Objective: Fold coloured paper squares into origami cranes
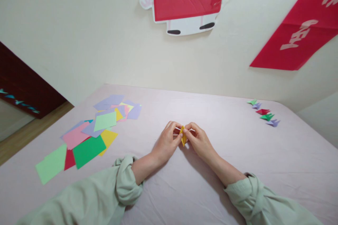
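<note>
A small piece of folded yellow paper point(183, 136) is held upright between both hands over the middle of the table. My left hand point(169, 139) pinches its left side with thumb and fingers. From the other side my right hand point(198, 139) grips it, thumb pressed on the face toward me. The paper has a narrow diamond outline with pointed top and bottom. Fingers cover part of its edges, so the inner folds are hidden.
Loose sheets of coloured paper point(89, 151) lie scattered on the left of the pale cloth-covered table point(163, 197). Several small folded paper figures point(266, 116) stand in a row at the right. Behind the table is a wall with a red poster point(293, 38).
</note>
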Motion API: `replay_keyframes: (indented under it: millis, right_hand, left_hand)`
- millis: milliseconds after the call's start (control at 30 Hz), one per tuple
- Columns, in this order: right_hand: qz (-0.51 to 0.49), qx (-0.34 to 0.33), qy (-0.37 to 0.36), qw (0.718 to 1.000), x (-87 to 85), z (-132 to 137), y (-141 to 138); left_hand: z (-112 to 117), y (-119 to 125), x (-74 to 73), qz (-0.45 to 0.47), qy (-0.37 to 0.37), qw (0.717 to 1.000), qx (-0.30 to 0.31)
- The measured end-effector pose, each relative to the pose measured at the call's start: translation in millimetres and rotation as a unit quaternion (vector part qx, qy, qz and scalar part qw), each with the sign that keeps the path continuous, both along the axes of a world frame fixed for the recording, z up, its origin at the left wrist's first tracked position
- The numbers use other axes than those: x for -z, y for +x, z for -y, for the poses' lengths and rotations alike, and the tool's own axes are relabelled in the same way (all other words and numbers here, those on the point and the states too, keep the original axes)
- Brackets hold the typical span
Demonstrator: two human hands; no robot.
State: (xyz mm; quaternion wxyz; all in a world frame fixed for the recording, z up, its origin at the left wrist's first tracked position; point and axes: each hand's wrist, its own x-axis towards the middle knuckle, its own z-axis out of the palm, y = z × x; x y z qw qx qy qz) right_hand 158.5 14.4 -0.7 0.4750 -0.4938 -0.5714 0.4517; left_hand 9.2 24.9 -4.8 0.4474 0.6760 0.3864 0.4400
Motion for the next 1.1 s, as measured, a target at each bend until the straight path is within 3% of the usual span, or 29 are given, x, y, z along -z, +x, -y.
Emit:
replay_keyframes:
  millis: [100, 333, 467, 700, 933, 1100]
  right_hand:
    - [-0.002, 0.001, 0.008, 1.000, -1.5, 0.7, -0.4]
    - [-0.017, 0.027, 0.017, 0.999, -3.7, 2.0, -1.8]
    - [0.003, 0.019, 0.020, 1.000, -3.3, 2.7, -1.8]
    - [0.078, 0.029, 0.074, 0.994, -4.4, 2.3, 1.1]
    - [0.039, 0.041, 0.072, 0.996, -7.4, 2.9, -0.3]
    - [-0.005, 0.033, 0.050, 0.998, -3.0, 2.4, -0.3]
  left_hand:
    - [0.2, 1.6, 0.6, 0.011, -0.023, 1.000, 0.001]
    - [-0.5, 6.8, -2.1, 0.081, -0.173, 0.982, -0.010]
    - [0.5, 8.4, -2.4, 0.100, -0.175, 0.979, -0.005]
    - [3.3, 7.3, 2.8, 0.055, -0.100, 0.993, 0.003]
    - [-1.3, 8.6, -1.9, 0.123, -0.229, 0.966, -0.013]
    - [-1.2, 7.7, -6.1, 0.129, -0.222, 0.966, -0.013]
